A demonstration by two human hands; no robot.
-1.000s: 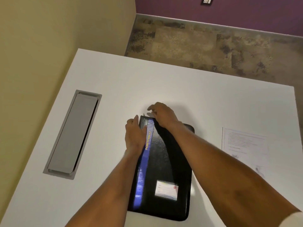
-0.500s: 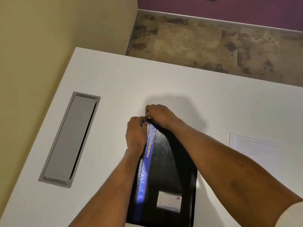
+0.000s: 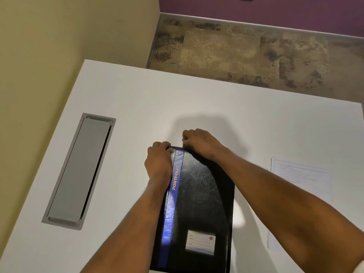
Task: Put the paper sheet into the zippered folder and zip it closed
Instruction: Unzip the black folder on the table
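A black zippered folder (image 3: 202, 196) with a blue stripe and gold "PORTFOLIO" lettering lies flat on the white table (image 3: 137, 99) in front of me. My left hand (image 3: 158, 162) grips the folder's far left corner. My right hand (image 3: 199, 141) is curled at the folder's far edge, fingers pinched there; the zipper pull itself is hidden under them. The paper sheet (image 3: 301, 178), white with printed lines, lies flat on the table to the right of the folder, partly behind my right forearm.
A grey metal cable hatch (image 3: 80, 170) is set into the table at the left. A beige wall stands close on the left. Beyond the table's far edge is patterned carpet (image 3: 246, 52) and a purple wall.
My right hand has shifted a little to the right along the folder's far edge, away from my left hand. The view has tilted slightly; the folder and paper have not moved.
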